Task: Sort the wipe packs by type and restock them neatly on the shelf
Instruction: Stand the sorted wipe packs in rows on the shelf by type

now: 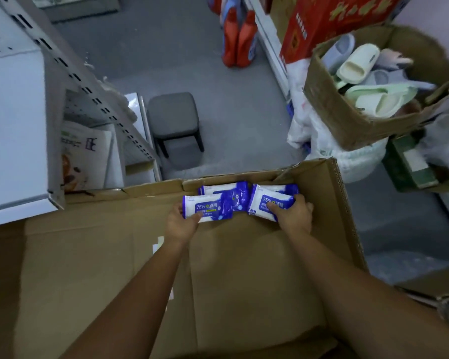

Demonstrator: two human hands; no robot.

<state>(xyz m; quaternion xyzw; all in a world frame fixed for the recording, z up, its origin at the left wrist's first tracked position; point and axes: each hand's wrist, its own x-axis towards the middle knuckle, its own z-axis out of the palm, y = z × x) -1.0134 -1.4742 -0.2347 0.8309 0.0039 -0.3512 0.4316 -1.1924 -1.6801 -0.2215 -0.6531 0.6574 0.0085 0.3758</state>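
Note:
Inside a big open cardboard box, at its far end, lie blue-and-white wipe packs marked 75%. My left hand grips the near-left pack from its lower edge. My right hand grips the right pack with the fingers curled over its near end. A third pack lies behind the left one, partly hidden, and another pack's edge shows behind the right one. The grey metal shelf stands at the left.
A small grey stool stands on the floor beyond the box. Orange bottles sit at the far end of the aisle. At the right are a carton of slippers, a red box and white bags.

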